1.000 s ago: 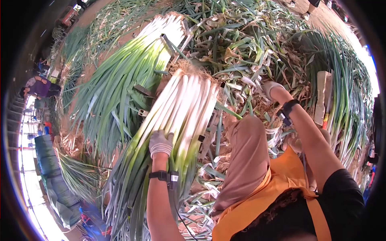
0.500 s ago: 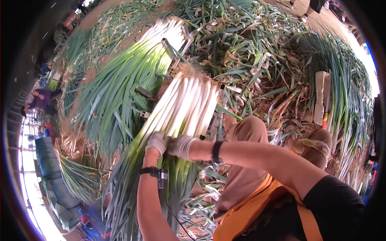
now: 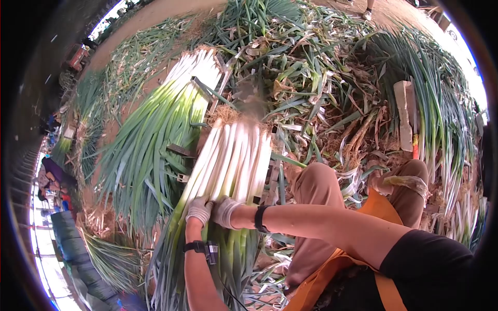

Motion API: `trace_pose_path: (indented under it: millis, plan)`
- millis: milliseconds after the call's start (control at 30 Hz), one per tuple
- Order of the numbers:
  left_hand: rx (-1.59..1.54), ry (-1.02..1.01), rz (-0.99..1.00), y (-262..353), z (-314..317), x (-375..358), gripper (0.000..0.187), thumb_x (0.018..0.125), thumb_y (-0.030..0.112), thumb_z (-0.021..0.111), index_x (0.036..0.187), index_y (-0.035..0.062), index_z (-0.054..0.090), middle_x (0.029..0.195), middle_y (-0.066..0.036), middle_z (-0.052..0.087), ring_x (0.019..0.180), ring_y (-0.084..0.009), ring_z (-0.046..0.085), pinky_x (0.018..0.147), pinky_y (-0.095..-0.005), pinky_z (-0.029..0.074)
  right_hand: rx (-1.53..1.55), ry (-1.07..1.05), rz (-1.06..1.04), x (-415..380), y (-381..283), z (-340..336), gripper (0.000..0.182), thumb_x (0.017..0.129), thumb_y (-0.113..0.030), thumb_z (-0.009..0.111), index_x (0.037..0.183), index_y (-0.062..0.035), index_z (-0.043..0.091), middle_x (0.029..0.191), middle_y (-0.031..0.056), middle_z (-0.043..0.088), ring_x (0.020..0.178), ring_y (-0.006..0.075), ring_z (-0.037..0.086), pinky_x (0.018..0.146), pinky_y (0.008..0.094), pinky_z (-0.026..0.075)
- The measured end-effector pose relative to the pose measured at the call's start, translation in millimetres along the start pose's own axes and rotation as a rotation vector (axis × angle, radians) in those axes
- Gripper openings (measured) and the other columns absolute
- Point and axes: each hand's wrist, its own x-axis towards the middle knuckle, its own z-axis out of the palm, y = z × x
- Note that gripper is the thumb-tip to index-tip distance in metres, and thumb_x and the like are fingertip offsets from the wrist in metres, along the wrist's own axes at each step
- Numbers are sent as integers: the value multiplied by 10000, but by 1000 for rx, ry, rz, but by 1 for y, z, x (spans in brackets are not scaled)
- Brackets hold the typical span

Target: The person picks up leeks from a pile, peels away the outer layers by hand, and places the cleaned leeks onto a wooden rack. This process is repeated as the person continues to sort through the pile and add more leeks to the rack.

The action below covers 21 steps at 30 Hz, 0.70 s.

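Observation:
A thick bundle of long green onions [image 3: 228, 160] lies in front of me, white stalks and roots pointing away and green leaves towards me. My left hand [image 3: 199, 210], in a white knit glove, is closed around stalks on the bundle's left side, where white turns green. Right beside it, my right hand [image 3: 226, 211], also gloved, is closed on stalks near the middle. The fingertips of both hands are partly hidden among the onions. Hazy dust hangs by the roots. A second bundle of green onions [image 3: 150, 124] lies to the left, further off.
A large heap of loose leaves and trimmings [image 3: 311, 67] spreads beyond the bundle. More green onions [image 3: 436, 103] lie at the right, beside a pale board [image 3: 403, 116]. My bent knee [image 3: 319, 181] is right of the bundle. Green wrapped bales [image 3: 78, 254] stand at lower left.
The whole view has shifted, so the scene sits lower and slightly left. My hands stay on the bundle; the right hand's fingers now point more away from me.

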Motion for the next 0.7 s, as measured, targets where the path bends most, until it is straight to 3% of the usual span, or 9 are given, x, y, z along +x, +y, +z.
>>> trace_pose_path:
  millis: [67,100,200,233,367,500,600,633,700]
  plan:
    - [37,-39,-26,7,-4,0,304,781,229,598,988,6,604,927,-238,592,914,-377,558,824,-395,445,-55,-2,3,-8,-1,-3,320,724,-217,638,1008,-71,622,1004,68,620,981,273,570,810,379,456]
    - [74,-16,-28,-13,15,8,308,757,203,617,1008,26,606,976,-216,591,929,-362,560,828,-388,447,-88,112,-84,-13,-2,-1,227,731,-147,622,938,-65,665,1002,64,634,963,259,587,783,349,475]
    - [94,77,-174,6,28,1,318,746,176,623,1033,39,603,1022,-199,584,944,-353,559,834,-378,448,30,154,-166,-11,14,21,218,725,-119,615,928,-61,667,967,84,643,895,270,610,746,340,497]
    - [40,120,-202,15,27,-3,351,749,197,622,1069,54,596,1062,-191,573,989,-338,543,863,-375,436,38,167,-169,-14,19,18,198,708,-103,623,895,-61,671,914,99,651,822,279,626,705,338,511]
    - [14,200,-226,25,33,-6,392,770,273,599,1100,62,584,1158,-192,517,1044,-339,508,907,-391,406,141,363,-195,-20,25,46,153,692,-81,630,838,-70,676,804,98,657,791,285,633,641,351,516]
    - [146,148,-299,43,32,-4,364,800,290,542,1078,57,575,1119,-184,530,1011,-350,513,876,-413,421,72,124,-43,-48,25,-9,139,705,-97,637,832,-51,671,796,109,658,758,291,638,604,364,519]
    - [155,202,-206,34,42,-2,328,813,288,528,1031,44,565,1074,-186,542,998,-350,513,840,-421,431,180,98,99,-41,44,-42,137,708,-106,642,828,-46,670,791,121,658,757,288,641,608,364,521]
    - [213,210,-171,35,46,-4,330,818,302,524,1018,41,556,1047,-187,548,972,-350,518,823,-421,433,123,-51,126,-22,60,-34,206,743,-108,603,945,-77,623,893,115,641,826,299,628,638,368,521]
    - [276,311,-42,31,52,-6,395,827,364,518,1032,26,524,988,-189,555,907,-344,521,803,-412,433,129,-26,226,-20,86,-28,305,678,-63,661,978,-84,610,908,102,641,823,291,632,624,350,528]
